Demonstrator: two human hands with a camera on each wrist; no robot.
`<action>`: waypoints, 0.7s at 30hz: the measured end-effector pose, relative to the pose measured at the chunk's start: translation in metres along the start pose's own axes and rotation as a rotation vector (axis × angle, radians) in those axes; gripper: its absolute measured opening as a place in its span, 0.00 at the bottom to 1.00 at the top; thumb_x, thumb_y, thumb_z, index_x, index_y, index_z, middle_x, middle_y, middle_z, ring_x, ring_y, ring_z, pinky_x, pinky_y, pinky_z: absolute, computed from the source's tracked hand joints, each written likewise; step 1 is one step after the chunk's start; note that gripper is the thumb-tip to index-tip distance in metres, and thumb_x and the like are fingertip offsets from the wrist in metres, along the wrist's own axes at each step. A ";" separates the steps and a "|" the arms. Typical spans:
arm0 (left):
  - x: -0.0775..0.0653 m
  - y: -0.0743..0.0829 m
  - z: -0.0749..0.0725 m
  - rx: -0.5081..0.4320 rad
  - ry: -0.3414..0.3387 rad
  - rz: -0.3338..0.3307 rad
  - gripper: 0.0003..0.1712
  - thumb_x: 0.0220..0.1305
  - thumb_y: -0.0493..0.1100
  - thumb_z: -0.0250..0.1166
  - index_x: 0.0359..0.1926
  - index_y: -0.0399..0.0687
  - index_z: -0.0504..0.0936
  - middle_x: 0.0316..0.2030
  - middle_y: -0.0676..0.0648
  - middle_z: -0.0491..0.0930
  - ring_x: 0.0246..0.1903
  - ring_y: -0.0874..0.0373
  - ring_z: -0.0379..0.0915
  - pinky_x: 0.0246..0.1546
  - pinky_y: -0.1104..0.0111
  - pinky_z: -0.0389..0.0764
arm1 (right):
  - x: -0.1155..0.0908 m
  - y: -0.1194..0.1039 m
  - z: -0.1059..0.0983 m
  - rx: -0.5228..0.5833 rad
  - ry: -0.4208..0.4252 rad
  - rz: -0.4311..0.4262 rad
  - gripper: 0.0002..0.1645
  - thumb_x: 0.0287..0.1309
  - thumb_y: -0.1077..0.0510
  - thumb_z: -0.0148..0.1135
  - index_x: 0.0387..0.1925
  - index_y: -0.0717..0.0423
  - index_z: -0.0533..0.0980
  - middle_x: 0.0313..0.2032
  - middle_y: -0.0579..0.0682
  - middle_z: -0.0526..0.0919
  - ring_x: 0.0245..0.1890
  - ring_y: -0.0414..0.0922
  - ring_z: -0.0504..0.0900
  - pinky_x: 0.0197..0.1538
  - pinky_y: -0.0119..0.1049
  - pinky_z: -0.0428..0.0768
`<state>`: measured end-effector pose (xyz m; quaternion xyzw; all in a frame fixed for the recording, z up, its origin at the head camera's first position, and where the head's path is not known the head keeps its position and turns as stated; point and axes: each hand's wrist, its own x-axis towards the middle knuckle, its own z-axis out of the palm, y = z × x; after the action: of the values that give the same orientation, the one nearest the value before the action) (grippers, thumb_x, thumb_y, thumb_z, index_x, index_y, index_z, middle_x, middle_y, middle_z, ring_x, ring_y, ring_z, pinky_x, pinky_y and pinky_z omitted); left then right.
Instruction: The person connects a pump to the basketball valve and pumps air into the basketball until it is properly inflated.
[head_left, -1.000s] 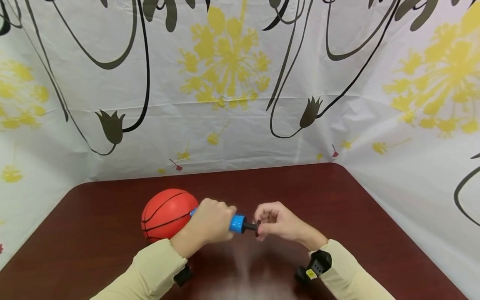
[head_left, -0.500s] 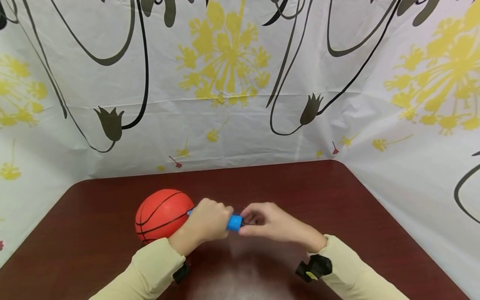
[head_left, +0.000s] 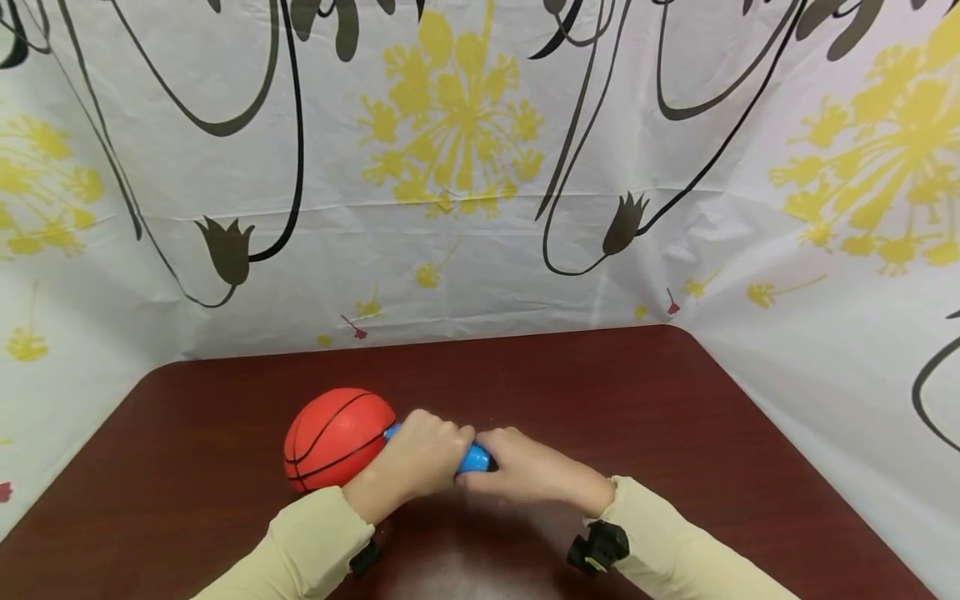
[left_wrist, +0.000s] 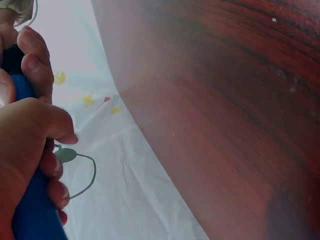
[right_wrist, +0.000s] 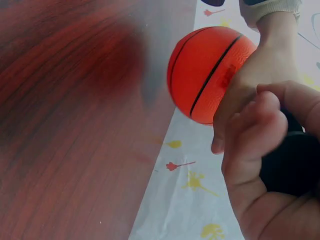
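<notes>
An orange-red toy basketball (head_left: 337, 437) with black lines is just left of the hands in the head view. My left hand (head_left: 423, 454) grips the barrel of a blue hand pump (head_left: 476, 460), whose narrow end meets the ball's right side. My right hand (head_left: 528, 468) curls around the black handle (right_wrist: 290, 162) at the pump's other end, close against the left hand. In the left wrist view, the blue barrel (left_wrist: 37, 215) runs through the curled left fingers. The plunger rod is hidden between the hands. The right wrist view has the ball (right_wrist: 207, 75) beyond the left hand.
A dark red-brown table (head_left: 600, 392) with rounded far corners lies beneath the hands. Behind and beside it hangs a white sheet (head_left: 337, 167) printed with flowers. Black wrist cameras (head_left: 600, 546) are strapped over the pale yellow sleeves (head_left: 690, 550).
My right hand has moved left to the pump barrel, and the black rod seen earlier has slid in out of sight. The left hand keeps its grip, and the ball shifts only slightly.
</notes>
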<state>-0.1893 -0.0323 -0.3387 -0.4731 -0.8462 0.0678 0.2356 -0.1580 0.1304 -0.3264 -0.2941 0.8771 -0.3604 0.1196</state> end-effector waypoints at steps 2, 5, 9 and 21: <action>-0.001 0.000 -0.001 -0.015 0.014 -0.021 0.14 0.43 0.48 0.66 0.19 0.49 0.69 0.10 0.55 0.63 0.09 0.65 0.57 0.11 0.73 0.60 | 0.000 0.001 -0.001 -0.040 0.024 -0.033 0.11 0.51 0.54 0.58 0.22 0.53 0.67 0.14 0.39 0.65 0.13 0.32 0.63 0.19 0.24 0.64; -0.005 -0.002 -0.004 -0.056 0.049 -0.064 0.18 0.41 0.51 0.68 0.29 0.46 0.74 0.20 0.53 0.71 0.17 0.62 0.67 0.18 0.71 0.69 | -0.001 0.004 -0.003 -0.069 0.045 -0.066 0.11 0.52 0.54 0.58 0.23 0.54 0.68 0.16 0.39 0.64 0.14 0.31 0.62 0.20 0.24 0.63; -0.019 -0.014 -0.009 -0.108 0.165 -0.157 0.42 0.35 0.57 0.71 0.52 0.41 0.70 0.39 0.44 0.72 0.38 0.52 0.70 0.39 0.62 0.72 | -0.005 0.010 -0.008 -0.077 0.083 -0.048 0.11 0.53 0.53 0.58 0.27 0.56 0.71 0.16 0.40 0.67 0.15 0.32 0.64 0.20 0.26 0.65; -0.065 -0.041 0.008 -0.299 0.389 -0.541 0.60 0.22 0.65 0.72 0.62 0.52 0.60 0.60 0.39 0.56 0.59 0.37 0.48 0.46 0.38 0.59 | -0.020 0.020 -0.017 0.013 0.133 0.049 0.16 0.52 0.50 0.59 0.32 0.59 0.69 0.15 0.44 0.68 0.11 0.34 0.67 0.17 0.30 0.69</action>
<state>-0.1963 -0.1078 -0.3538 -0.2656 -0.8806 -0.2127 0.3297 -0.1582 0.1632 -0.3281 -0.2471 0.8878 -0.3817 0.0716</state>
